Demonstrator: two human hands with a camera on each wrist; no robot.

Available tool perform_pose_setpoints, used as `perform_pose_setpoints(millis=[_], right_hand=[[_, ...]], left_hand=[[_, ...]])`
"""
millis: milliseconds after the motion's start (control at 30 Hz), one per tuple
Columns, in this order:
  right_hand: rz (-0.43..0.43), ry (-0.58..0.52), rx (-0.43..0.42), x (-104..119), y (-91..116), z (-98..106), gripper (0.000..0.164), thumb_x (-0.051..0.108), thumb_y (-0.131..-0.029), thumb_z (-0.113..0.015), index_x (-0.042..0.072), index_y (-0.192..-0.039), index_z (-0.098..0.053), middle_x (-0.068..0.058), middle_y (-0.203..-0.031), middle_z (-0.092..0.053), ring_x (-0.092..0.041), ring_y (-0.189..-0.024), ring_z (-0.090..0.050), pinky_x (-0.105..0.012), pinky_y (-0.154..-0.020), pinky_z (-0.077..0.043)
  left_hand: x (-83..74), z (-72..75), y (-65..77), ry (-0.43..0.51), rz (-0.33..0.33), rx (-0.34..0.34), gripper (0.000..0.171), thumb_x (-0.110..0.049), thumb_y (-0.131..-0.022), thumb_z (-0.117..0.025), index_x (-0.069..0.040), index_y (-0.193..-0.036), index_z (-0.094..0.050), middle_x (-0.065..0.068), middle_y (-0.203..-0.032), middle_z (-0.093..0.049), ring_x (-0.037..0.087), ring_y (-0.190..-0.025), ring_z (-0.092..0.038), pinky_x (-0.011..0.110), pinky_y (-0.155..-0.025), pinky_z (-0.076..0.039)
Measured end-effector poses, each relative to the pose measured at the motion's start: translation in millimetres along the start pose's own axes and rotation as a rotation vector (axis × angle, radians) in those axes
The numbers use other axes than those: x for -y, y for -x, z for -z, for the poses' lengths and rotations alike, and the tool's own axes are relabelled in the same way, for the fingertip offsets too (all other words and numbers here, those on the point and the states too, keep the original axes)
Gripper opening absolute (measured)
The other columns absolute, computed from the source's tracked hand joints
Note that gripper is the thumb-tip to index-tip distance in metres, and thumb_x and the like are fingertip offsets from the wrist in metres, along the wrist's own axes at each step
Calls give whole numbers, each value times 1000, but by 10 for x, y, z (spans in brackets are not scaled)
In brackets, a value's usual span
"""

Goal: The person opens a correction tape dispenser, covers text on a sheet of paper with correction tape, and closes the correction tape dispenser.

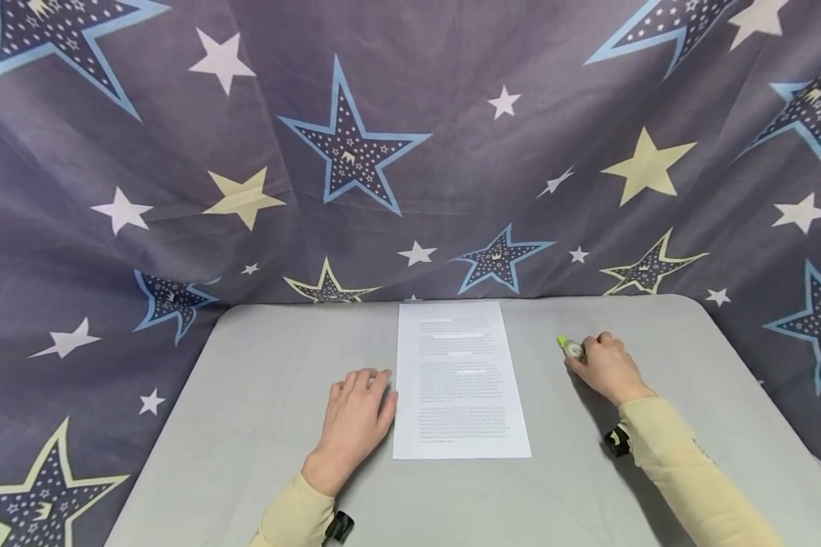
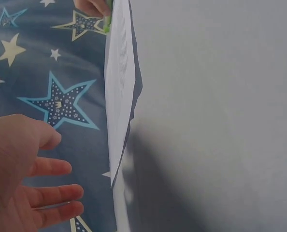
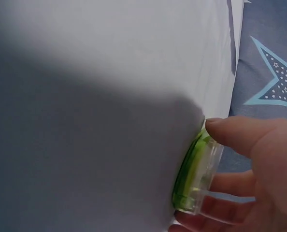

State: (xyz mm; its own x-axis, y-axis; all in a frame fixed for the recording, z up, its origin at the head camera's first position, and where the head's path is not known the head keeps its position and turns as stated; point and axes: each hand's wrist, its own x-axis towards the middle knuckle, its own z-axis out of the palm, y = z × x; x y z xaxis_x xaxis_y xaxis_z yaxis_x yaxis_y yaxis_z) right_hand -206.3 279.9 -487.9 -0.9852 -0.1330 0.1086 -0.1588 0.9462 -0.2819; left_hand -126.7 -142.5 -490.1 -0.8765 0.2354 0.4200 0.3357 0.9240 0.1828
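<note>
A printed sheet of paper [image 1: 461, 380] lies flat on the table, with short white blanked strips among its upper lines. Beside its left edge is my left hand [image 1: 356, 418], fingers relaxed and slightly spread, holding nothing; the left wrist view shows the same hand [image 2: 32, 179] with its fingers apart. To the right of the sheet, my right hand [image 1: 609, 368] grips a green and clear correction tape dispenser [image 1: 572, 349]. Seen from the right wrist, the thumb is at one end of the correction tape [image 3: 194, 176] and the fingers are at its other end, close to the tabletop.
The light grey table [image 1: 280, 342] has rounded far corners. Behind it and along both sides hangs a dark cloth [image 1: 410, 152] printed with stars. A dark wrist strap piece [image 1: 617, 441] shows below the right sleeve, and another [image 1: 339, 526] below the left one.
</note>
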Motion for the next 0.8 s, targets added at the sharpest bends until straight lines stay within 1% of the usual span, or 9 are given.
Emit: perform_pose_setpoints(millis=[100, 200, 433, 533, 667, 800], right_hand=[[23, 16, -31, -23, 16, -34, 42, 22, -91, -74, -17, -101, -61, -32, -92, -55, -50, -81, -58, -63, -72, -50], [35, 21, -39, -35, 17, -55, 43, 22, -91, -74, -16, -104, -61, -32, -94, -56, -50, -82, -58, -63, -71, -51], [27, -13, 13, -15, 35, -24, 46, 24, -91, -77, -15, -109, -61, -29, -94, -57, -44, -81, -59, -60, -69, -51], [38, -40, 35, 1, 42, -10, 47, 23, -91, -77, -16, -110, -59, -28, -93, -57, -41, -79, -59, -58, -71, -52], [58, -68, 42, 60, 54, -9, 46, 21, -91, -77, -16, -112, -58, -27, -93, -58, -36, -77, -59, -56, -72, -53], [68, -89, 77, 150, 84, 26, 44, 22, -91, -78, -14, -109, -59, -24, -92, -59, -31, -75, -59, -53, -71, -54]], left_hand=[[-9, -7, 15, 0, 7, 23, 33, -26, -96, -72, -6, -124, -73, 14, -115, -71, 34, -109, -65, 55, -89, -50], [-9, -19, 23, -11, 5, 25, 34, -26, -95, -73, -6, -123, -73, 14, -115, -71, 34, -108, -65, 55, -88, -50], [-12, -15, 29, -6, 4, 32, 33, -26, -96, -72, -6, -122, -73, 15, -114, -71, 35, -108, -65, 55, -87, -50], [-8, -14, 28, -10, -3, 11, 32, -25, -96, -73, -5, -121, -73, 15, -113, -72, 35, -106, -66, 54, -86, -51], [-3, -17, 24, -23, 0, -13, 32, -25, -96, -74, -5, -120, -74, 15, -111, -73, 35, -105, -66, 53, -83, -52], [-7, -22, 25, -24, 13, 1, 33, -27, -96, -73, -5, -121, -73, 15, -112, -72, 35, -106, -66, 53, -82, -52]])
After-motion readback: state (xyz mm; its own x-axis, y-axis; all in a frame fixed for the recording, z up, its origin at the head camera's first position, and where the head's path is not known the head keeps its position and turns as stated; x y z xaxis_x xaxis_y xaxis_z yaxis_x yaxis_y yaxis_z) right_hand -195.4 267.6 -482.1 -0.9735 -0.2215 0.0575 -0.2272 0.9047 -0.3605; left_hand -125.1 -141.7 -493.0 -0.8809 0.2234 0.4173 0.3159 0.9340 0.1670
